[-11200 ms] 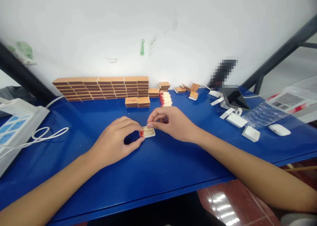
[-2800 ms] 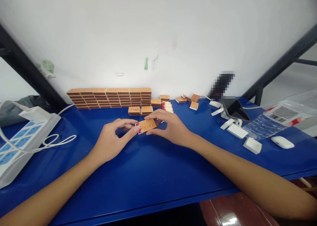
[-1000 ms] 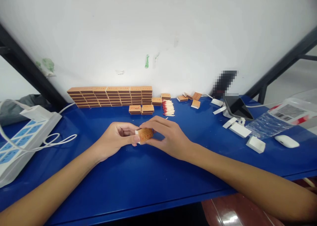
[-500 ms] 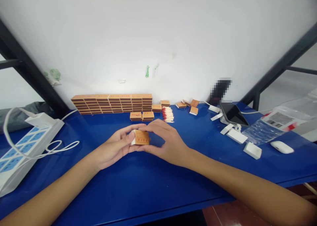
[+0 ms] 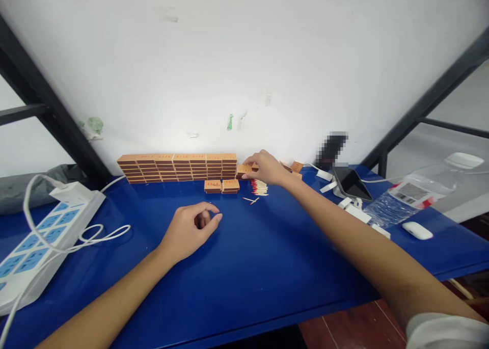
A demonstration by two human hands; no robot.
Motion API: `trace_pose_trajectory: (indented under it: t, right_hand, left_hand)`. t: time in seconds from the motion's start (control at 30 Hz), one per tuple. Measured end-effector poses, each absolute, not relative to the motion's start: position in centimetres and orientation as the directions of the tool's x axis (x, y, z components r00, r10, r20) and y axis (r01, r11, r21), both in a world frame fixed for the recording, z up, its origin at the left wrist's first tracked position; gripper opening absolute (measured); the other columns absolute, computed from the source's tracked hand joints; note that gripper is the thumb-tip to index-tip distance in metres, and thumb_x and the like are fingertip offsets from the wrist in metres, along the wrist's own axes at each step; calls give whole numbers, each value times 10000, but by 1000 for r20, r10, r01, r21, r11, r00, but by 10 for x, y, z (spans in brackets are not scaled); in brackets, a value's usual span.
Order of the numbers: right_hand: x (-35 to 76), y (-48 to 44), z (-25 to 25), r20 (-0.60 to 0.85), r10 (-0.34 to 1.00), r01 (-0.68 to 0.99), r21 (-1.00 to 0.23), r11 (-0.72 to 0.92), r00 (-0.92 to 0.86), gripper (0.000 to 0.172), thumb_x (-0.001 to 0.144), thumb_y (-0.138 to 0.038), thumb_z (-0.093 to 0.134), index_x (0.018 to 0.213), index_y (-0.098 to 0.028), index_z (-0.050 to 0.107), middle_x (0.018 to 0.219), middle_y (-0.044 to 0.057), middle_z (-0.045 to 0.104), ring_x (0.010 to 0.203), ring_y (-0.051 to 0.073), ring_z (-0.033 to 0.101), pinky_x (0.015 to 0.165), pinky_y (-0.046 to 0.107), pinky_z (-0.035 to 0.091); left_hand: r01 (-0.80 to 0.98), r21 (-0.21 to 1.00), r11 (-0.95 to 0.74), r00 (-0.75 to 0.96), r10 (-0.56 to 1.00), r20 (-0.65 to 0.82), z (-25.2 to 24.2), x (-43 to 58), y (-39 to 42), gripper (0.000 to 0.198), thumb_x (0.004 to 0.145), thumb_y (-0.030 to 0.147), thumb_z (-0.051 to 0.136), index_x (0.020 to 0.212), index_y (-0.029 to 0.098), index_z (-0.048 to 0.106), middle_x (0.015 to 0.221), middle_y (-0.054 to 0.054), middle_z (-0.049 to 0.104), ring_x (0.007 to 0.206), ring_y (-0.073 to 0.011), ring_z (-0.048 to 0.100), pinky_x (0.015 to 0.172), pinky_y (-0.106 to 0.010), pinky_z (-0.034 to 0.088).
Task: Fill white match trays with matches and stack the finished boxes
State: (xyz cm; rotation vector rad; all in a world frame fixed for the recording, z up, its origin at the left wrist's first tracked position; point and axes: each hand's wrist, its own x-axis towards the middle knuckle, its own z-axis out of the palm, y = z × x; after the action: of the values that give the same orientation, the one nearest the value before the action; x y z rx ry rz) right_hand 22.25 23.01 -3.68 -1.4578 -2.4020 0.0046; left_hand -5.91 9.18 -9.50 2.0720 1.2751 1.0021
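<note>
My right hand [image 5: 264, 166] reaches to the back of the blue table, its thumb and fingers closed on a matchbox [image 5: 243, 169] at the right end of the long matchbox stack [image 5: 179, 168]. Over the table's middle, my left hand [image 5: 194, 227] is held with curled fingers; thumb and forefinger tips are apart and nothing is between them. Small matchboxes [image 5: 212, 186] stand in front of the stack. A pile of red-tipped matches [image 5: 260, 187] lies just below my right hand, with a few loose matches [image 5: 251, 200] nearer me.
A white power strip [image 5: 49, 242] with a looped cable lies at the left. Loose matchboxes [image 5: 297, 166], a black-screened device [image 5: 351, 182], white blocks [image 5: 357, 212], a clear plastic bottle [image 5: 408, 196] and a white case [image 5: 417, 230] are at the right.
The matchbox is no longer between my two hands. My right hand has moved back to the stack's right end; my left hand is empty. Loose matches now lie in front of the pile.
</note>
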Motion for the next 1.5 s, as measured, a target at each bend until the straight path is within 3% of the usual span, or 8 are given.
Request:
trace_pose_trajectory:
  t: [0.3,0.67,0.77,0.83,0.9,1.03,1.23,1.5]
  right_hand:
    - [218,247,-53,199,893,885,-163,436,-404,631,825,-360,880,1387,-155,678,1232,173,721,1192,347,600,966,441,485]
    - [218,245,-44,258,866,875,-121,469,-429,500,824,-334,865,1262,-157,700,1186,166,718,1180,366,573,951,448,462]
    - [217,233,-25,319,838,855,-131,502,-443,223,895,-359,771,990,-162,727,1005,127,734,997,295,623,839,385,464]
    - [210,223,-19,261,823,808,-193,556,-504,208,889,-378,766,888,-177,713,906,82,733,828,224,635,731,336,452]
    - [198,214,-23,199,791,759,-225,612,-579,251,826,-377,835,937,-184,721,946,64,754,807,207,652,698,317,453]
    - [172,205,-46,113,759,747,-134,651,-641,389,800,-369,890,1089,-164,731,1121,129,774,1006,283,698,784,346,489]
    - [187,210,-32,41,755,737,-187,649,-655,335,793,-390,894,1033,-190,772,1026,77,787,922,251,708,743,333,485]
    - [231,235,-14,244,886,836,-306,456,-394,310,817,-262,848,1097,-154,773,930,73,764,769,208,655,697,337,450]
  left_hand:
    - [631,519,-577,386,813,436,-102,-61,94,203,989,362,622,1074,240,760,690,15,658,637,-152,614,655,-288,482]
    - [652,498,-572,337,807,486,-103,-62,96,184,980,336,640,1074,245,770,677,18,640,648,-160,602,683,-300,479]
    - [680,487,-548,289,811,509,-103,-62,97,178,978,337,634,1047,242,768,669,20,637,641,-160,597,683,-302,476]
    - [697,483,-530,260,815,518,-102,-62,97,173,977,339,634,1031,239,765,664,22,639,635,-158,592,676,-299,469]
    - [708,481,-516,244,819,519,-101,-62,98,171,977,341,635,1020,237,763,655,26,636,629,-156,586,668,-294,461]
    - [711,491,-503,234,828,509,-100,-62,98,169,977,345,634,1012,239,762,653,31,638,621,-151,581,664,-289,458]
    - [701,511,-499,233,836,497,-100,-62,96,175,988,354,628,1004,241,760,662,30,642,626,-151,586,658,-290,464]
    - [685,507,-523,254,824,506,-102,-62,96,162,985,325,628,961,247,768,649,30,634,620,-147,588,638,-286,455]
